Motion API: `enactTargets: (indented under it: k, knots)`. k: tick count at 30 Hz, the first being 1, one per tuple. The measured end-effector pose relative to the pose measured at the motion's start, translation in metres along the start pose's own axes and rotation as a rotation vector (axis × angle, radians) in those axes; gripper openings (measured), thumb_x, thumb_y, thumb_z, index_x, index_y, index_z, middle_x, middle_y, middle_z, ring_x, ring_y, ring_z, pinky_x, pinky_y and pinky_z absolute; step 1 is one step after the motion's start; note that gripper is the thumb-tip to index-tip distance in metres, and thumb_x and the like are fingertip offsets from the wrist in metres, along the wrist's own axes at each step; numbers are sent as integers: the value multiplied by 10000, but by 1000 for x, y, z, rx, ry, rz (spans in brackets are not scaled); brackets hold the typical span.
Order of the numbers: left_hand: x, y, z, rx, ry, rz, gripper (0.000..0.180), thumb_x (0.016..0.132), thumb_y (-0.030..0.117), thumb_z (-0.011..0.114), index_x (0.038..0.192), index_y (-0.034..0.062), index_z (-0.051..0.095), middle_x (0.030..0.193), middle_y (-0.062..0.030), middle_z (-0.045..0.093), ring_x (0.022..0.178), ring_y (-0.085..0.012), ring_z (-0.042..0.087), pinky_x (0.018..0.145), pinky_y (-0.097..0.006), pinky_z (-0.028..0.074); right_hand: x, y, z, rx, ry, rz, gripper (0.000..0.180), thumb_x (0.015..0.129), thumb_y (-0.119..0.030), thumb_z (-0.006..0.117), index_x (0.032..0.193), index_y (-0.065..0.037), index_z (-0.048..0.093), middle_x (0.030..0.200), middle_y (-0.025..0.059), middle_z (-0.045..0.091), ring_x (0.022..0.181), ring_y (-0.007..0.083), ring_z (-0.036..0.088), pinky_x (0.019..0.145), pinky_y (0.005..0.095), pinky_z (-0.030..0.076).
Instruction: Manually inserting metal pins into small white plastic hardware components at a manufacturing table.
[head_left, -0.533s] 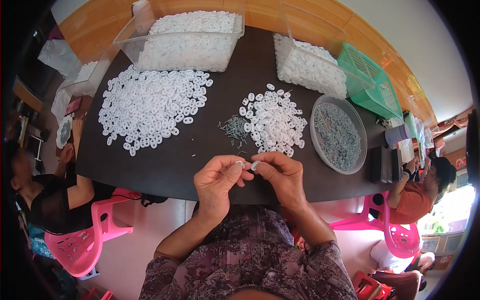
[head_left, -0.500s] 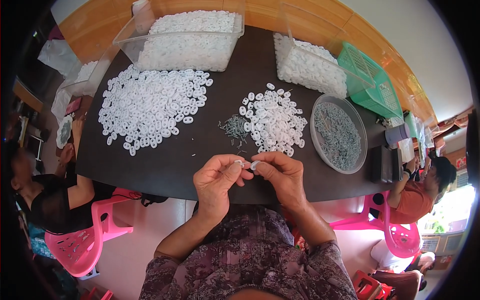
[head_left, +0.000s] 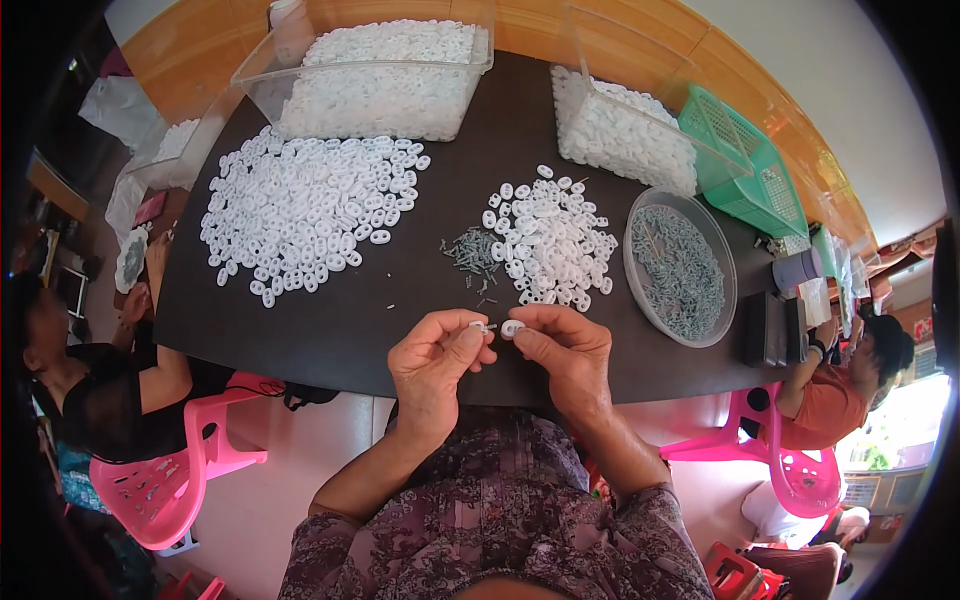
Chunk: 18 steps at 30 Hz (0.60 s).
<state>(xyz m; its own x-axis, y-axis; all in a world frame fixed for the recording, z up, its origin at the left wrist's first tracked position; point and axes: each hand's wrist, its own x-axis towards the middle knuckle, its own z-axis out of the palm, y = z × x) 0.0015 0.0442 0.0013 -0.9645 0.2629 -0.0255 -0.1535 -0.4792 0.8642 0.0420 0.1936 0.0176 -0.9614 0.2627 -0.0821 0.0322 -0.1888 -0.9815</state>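
Between the thumb and fingers of my left hand [head_left: 437, 365] is a small white plastic piece [head_left: 478, 326], mostly hidden, with a short grey screw [head_left: 490, 327] poking out to the right. Facing it, my right hand [head_left: 567, 360] pinches a white oval two-hole plastic piece [head_left: 512, 328]. A narrow gap separates the two parts. Just beyond my hands lie a heap of white oval pieces [head_left: 555, 245] and a smaller pile of grey screws [head_left: 472, 250]. Farther left spreads a larger heap of the same ovals [head_left: 310, 210].
Clear bins [head_left: 262, 95] [head_left: 640, 135] of white pieces stand at the back, near a green basket [head_left: 750, 165]. A round tub [head_left: 630, 290] of screws sits right, beside a black box [head_left: 765, 330]. People sit at both sides near pink chairs [head_left: 225, 420] [head_left: 800, 475].
My right hand has shifted slightly right, and its oval piece now shows its holes. The screw in my left hand is more visible, and the gap between the parts has widened.
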Motion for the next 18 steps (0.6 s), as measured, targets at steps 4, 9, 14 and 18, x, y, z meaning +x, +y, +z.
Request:
enactTargets:
  k: [4,9,14,18]
  knots:
    - [-2,2,3,-32,-5,-39,151,894,71,620,1005,-32,618,828,-96,659,661,-135,632,576,-218,468,1,-1,3,71,57,41,180,824,-2,655,1001,28,648,868,85,690,743,106,621,637,208,463]
    - [-6,-1,4,23,6,-12,160,895,60,617,1025,-34,609,833,-94,659,663,-130,630,580,-217,474,4,-1,8,155,82,97,142,833,-22,647,966,26,636,855,110,686,719,123,623,614,216,456]
    - [-10,-4,5,68,-1,3,175,901,27,601,1069,-20,597,885,-61,658,718,-84,613,602,-188,471,8,-3,13,201,119,149,136,834,-27,646,952,35,621,847,122,680,704,133,616,608,228,458]
    - [-7,-7,9,81,44,45,145,894,-5,593,1038,-20,595,881,-58,657,717,-80,610,598,-182,480,7,3,18,256,118,131,138,840,-30,640,956,40,612,854,122,675,706,139,611,611,232,457]
